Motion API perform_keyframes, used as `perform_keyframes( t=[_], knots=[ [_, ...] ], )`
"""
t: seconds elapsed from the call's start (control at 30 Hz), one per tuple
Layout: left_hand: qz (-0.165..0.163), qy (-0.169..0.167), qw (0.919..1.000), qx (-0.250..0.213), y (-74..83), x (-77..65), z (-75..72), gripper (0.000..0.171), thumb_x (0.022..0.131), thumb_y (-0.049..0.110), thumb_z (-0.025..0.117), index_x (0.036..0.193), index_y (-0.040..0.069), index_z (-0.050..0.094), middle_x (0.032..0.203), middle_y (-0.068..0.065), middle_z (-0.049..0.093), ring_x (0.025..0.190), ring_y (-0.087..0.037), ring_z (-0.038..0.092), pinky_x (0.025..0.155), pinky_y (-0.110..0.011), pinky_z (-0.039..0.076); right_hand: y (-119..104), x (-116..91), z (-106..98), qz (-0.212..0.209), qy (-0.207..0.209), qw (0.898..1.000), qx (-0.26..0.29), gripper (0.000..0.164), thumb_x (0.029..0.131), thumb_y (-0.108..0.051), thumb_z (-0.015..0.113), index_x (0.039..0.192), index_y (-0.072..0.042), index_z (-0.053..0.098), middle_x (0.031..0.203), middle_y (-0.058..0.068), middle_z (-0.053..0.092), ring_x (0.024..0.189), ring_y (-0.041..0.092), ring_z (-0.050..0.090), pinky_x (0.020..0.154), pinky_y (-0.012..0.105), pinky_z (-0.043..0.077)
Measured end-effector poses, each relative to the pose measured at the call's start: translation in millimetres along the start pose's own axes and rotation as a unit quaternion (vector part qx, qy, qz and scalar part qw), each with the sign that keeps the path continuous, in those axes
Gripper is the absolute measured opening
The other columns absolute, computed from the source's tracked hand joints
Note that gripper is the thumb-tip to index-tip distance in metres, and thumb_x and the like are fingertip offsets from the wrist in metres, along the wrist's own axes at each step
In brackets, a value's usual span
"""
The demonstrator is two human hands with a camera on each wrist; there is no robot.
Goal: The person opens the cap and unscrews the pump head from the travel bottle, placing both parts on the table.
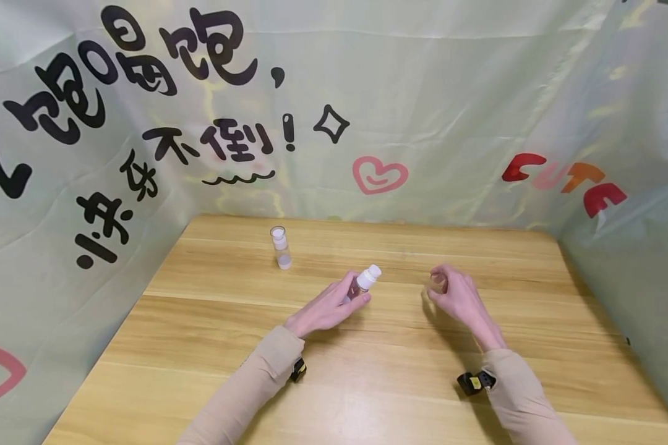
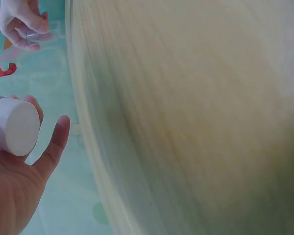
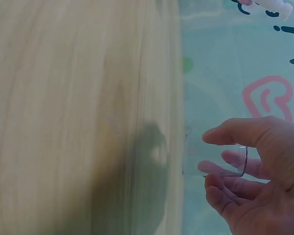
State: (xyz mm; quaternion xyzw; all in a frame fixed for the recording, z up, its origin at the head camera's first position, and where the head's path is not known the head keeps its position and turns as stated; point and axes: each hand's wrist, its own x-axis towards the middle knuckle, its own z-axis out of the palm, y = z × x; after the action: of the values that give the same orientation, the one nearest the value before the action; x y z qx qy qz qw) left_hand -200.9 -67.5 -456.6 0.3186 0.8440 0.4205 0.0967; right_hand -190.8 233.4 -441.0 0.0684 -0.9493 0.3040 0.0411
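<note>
My left hand (image 1: 324,307) grips a small clear bottle with a white spray or pump top (image 1: 369,276), tilted up to the right above the table. In the left wrist view the bottle's round white base (image 2: 20,127) faces the camera, while the hand hides most of its body. To the right, my right hand (image 1: 461,298) holds a clear, hollow cap (image 3: 215,164) between thumb and fingers, apart from the bottle. A similar bottle (image 1: 282,252) stands upright farther back on the left, with a clear cap over its white top.
The wooden table (image 1: 401,371) runs back to a pale fabric backdrop (image 1: 451,111) with black lettering, a pink heart and the word CUTE. Fabric also hangs along the left and right sides. Small black devices are strapped at both wrists.
</note>
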Motion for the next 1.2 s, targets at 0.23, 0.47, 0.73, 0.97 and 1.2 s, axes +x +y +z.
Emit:
perform_keyframes(
  t=[0.23, 0.47, 0.73, 0.97, 1.2],
  knots=[
    [-0.002, 0.005, 1.0, -0.006, -1.2, 0.2, 0.7, 0.038, 0.104, 0.044, 0.047, 0.128, 0.014, 0.046, 0.101, -0.002, 0.06, 0.087, -0.013, 0.056, 0.077, -0.025, 0.049, 2.7, -1.6, 1.6, 0.017, -0.029, 0.999, 0.008, 0.048, 0.086, -0.009, 0.071, 0.127, 0.007, 0.054, 0.112, 0.026, 0.068, 0.086, 0.027, 0.064, 0.072, 0.038, 0.055],
    [-0.004, 0.003, 0.9999, -0.016, -1.4, -0.6, 0.6, 0.04, 0.104, 0.046, 0.046, 0.129, 0.013, 0.046, 0.104, -0.003, 0.06, 0.089, -0.013, 0.056, 0.08, -0.025, 0.049, 8.3, -1.5, 6.3, 0.015, -0.03, 0.999, 0.002, 0.044, 0.086, -0.009, 0.072, 0.123, 0.007, 0.056, 0.11, 0.025, 0.069, 0.085, 0.027, 0.066, 0.076, 0.043, 0.056],
    [-0.005, 0.005, 0.9999, -0.014, -0.6, -1.4, 0.5, 0.041, 0.104, 0.045, 0.047, 0.129, 0.013, 0.045, 0.105, -0.003, 0.061, 0.091, -0.014, 0.057, 0.081, -0.026, 0.05, 10.1, -1.1, 7.4, 0.004, -0.021, 1.0, -0.002, 0.041, 0.086, -0.008, 0.071, 0.121, 0.007, 0.058, 0.107, 0.023, 0.07, 0.087, 0.03, 0.069, 0.077, 0.045, 0.057],
    [-0.001, 0.01, 0.9998, -0.017, -2.6, -0.9, 1.6, 0.043, 0.104, 0.043, 0.048, 0.135, 0.013, 0.044, 0.104, -0.003, 0.06, 0.089, -0.013, 0.056, 0.079, -0.025, 0.05, 11.0, -2.9, 7.6, -0.008, -0.009, 1.0, 0.001, 0.054, 0.086, -0.012, 0.073, 0.133, 0.006, 0.054, 0.122, 0.03, 0.065, 0.101, 0.042, 0.068, 0.09, 0.056, 0.053],
    [0.004, 0.011, 0.9997, -0.023, -2.4, -0.8, 3.0, 0.044, 0.104, 0.043, 0.048, 0.136, 0.013, 0.043, 0.106, -0.003, 0.061, 0.091, -0.013, 0.057, 0.081, -0.025, 0.05, -6.6, -6.3, 8.2, -0.027, 0.032, 0.999, 0.029, 0.056, 0.091, -0.024, 0.073, 0.137, 0.0, 0.053, 0.144, 0.03, 0.045, 0.135, 0.055, 0.034, 0.109, 0.072, 0.028]
  ],
)
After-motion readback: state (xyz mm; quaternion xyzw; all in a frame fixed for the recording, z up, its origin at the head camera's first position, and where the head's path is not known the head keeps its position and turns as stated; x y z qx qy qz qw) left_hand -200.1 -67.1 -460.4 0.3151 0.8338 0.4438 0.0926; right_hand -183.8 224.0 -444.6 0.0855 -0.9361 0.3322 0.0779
